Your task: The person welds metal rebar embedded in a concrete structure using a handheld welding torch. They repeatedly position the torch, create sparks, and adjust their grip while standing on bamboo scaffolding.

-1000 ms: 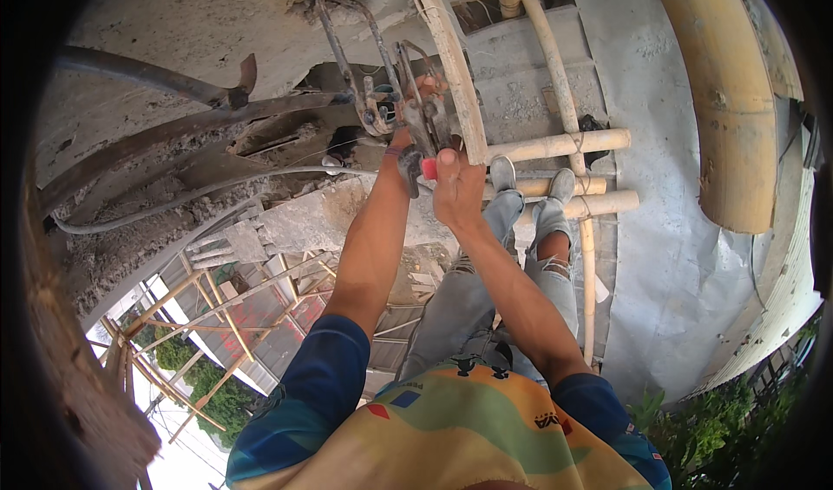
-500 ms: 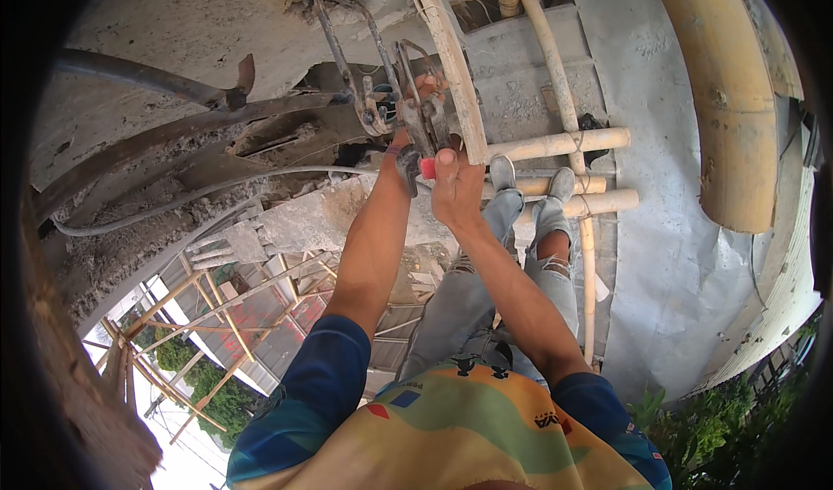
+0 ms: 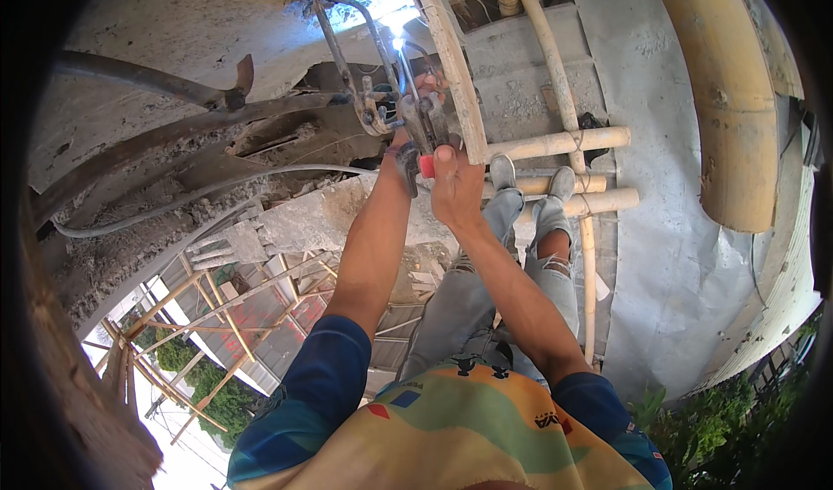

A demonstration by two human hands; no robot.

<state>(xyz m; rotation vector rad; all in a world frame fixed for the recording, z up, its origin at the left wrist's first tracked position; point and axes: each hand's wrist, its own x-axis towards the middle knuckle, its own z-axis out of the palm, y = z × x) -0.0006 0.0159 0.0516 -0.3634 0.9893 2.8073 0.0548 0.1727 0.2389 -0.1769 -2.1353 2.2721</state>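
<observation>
My right hand [image 3: 455,188] is closed on a welding electrode holder [image 3: 415,125], its thumb beside a red part [image 3: 427,166]. From the holder's jaws a thin rod runs up to a bright blue-white arc [image 3: 398,44]. My left hand [image 3: 428,85] reaches in behind the holder, its fingers curled at a thin bent steel bar [image 3: 423,52]; most of the hand is hidden. Just left of it, a larger bent steel bar [image 3: 337,47] comes out of the concrete [image 3: 200,21]. Glare hides the spot where the rod meets the metal.
An upright wooden batten [image 3: 451,65] stands right beside my hands. Bamboo poles [image 3: 555,145] cross under my feet, next to grey sheet metal [image 3: 668,186]. A thick bamboo pole [image 3: 724,99] hangs at right. A grey cable [image 3: 200,190] runs along the broken concrete at left. Bamboo scaffolding [image 3: 217,308] stands far below.
A bright arc has lit at the rod's tip, throwing blue-white light on the concrete behind. Both hands and the electrode holder have stayed nearly in place.
</observation>
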